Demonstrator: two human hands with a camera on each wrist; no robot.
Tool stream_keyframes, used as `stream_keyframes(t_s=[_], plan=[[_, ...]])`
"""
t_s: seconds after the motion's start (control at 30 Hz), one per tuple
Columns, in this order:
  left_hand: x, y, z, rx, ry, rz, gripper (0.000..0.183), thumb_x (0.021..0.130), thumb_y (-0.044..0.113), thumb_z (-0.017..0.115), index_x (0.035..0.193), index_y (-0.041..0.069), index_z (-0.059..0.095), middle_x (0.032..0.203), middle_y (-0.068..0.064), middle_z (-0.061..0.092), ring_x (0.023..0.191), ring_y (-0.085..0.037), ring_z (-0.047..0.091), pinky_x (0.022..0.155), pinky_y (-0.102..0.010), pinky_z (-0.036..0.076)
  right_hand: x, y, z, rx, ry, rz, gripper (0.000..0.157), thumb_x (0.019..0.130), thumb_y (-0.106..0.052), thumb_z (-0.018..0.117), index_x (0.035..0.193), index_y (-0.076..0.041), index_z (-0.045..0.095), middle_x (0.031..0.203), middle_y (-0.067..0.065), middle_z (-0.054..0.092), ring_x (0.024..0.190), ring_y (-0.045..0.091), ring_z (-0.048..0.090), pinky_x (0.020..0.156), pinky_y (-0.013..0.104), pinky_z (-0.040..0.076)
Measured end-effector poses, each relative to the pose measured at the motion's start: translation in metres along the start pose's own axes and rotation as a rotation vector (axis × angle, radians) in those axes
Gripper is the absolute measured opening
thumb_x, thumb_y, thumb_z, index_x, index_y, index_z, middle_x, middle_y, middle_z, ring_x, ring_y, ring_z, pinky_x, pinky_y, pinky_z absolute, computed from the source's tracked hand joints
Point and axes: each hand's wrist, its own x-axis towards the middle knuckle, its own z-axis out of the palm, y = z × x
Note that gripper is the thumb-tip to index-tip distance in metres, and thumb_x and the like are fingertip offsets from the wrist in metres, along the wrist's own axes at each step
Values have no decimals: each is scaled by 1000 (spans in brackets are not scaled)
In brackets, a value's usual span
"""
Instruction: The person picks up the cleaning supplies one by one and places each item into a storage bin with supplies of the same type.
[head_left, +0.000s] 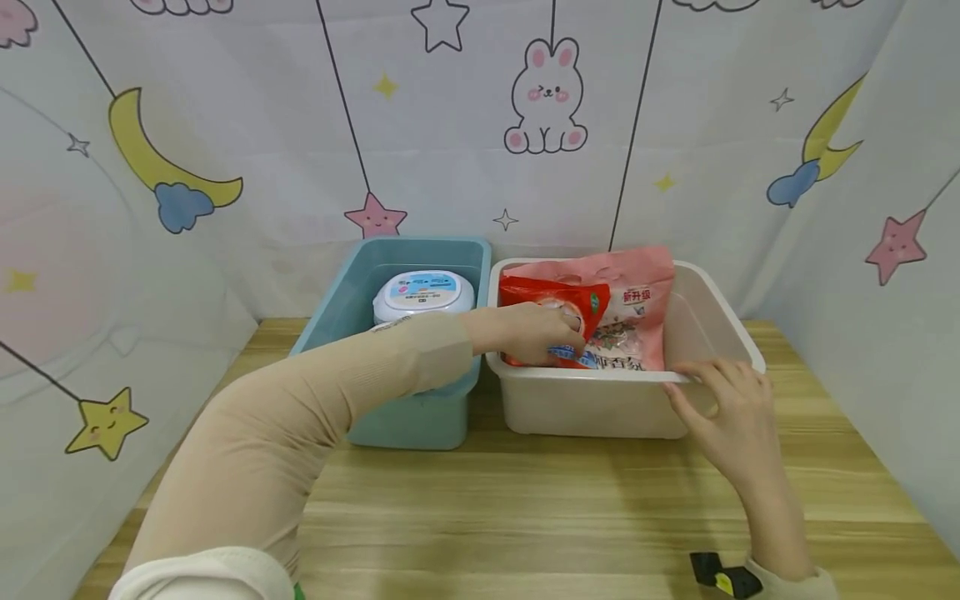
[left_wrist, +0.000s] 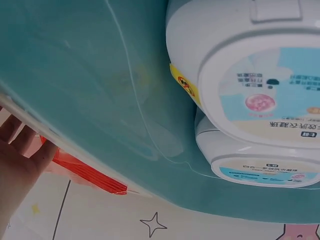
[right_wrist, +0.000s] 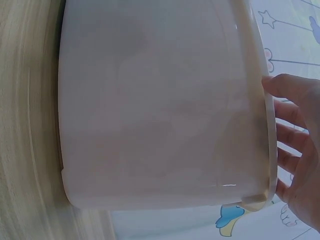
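Note:
My left hand (head_left: pixel 536 332) reaches across into a white bin (head_left: pixel 592 404) and grips a shiny red bag (head_left: pixel 543 292). Its fingertips are partly hidden against the bag. Behind this bag leans a larger pink bag (head_left: pixel 648 308) with printed lettering, its top above the rim. My right hand (head_left: pixel 738 417) holds the front rim of the bin near its right corner. In the right wrist view the thumb lies on the outer side of the rim and the fingers (right_wrist: pixel 292 135) lie over the other side.
To the left, touching or nearly touching the white bin, stands a blue-green bin (head_left: pixel 408 421). Inside it are two white lidded tubs (left_wrist: pixel 190 40) with blue printed labels. Both bins stand on a wooden table (head_left: pixel 465 517) before a patterned cloth backdrop (head_left: pixel 450 125).

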Motion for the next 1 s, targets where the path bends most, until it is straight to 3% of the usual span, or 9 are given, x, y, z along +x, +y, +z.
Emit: stream_keyframes(t_s=[0.27, 0.43, 0.6, 0.77, 1.0], plan=[[-4, 9, -5, -41, 8, -121, 38, 94, 26, 60, 131, 28, 57, 140, 1, 51, 130, -19, 44, 100, -38, 49, 0, 2, -8, -7, -26, 1, 28, 70, -5, 77, 97, -4, 69, 89, 11, 66, 94, 32, 53, 82, 47, 31], [-11, 17, -7, -74, 45, -191, 38, 95, 25, 57, 133, 28, 57, 145, 0, 48, 133, -18, 43, 99, -40, 50, 3, 3, -11, -33, -57, -22, 27, 73, -10, 76, 99, -5, 70, 90, 11, 67, 93, 31, 54, 80, 44, 32], [-21, 22, -8, -97, 88, -241, 39, 94, 25, 59, 133, 28, 57, 147, -1, 47, 135, -19, 43, 96, -39, 51, 7, 3, -15, -55, -95, -41, 24, 77, -13, 75, 99, -6, 70, 92, 11, 67, 94, 33, 55, 84, 48, 35], [-27, 29, -10, -112, 105, -272, 39, 93, 28, 61, 132, 29, 58, 147, -1, 47, 134, -19, 45, 93, -38, 52, 9, 6, -22, -78, -102, -48, 22, 81, -17, 73, 100, -6, 70, 94, 12, 67, 95, 34, 56, 87, 55, 37], [-39, 36, -15, -118, 162, -267, 38, 93, 32, 59, 131, 27, 59, 149, -2, 45, 133, -20, 45, 95, -46, 51, 14, 8, -28, -89, -103, -78, 22, 81, -17, 72, 101, -7, 70, 98, 12, 68, 98, 35, 55, 88, 56, 37]])
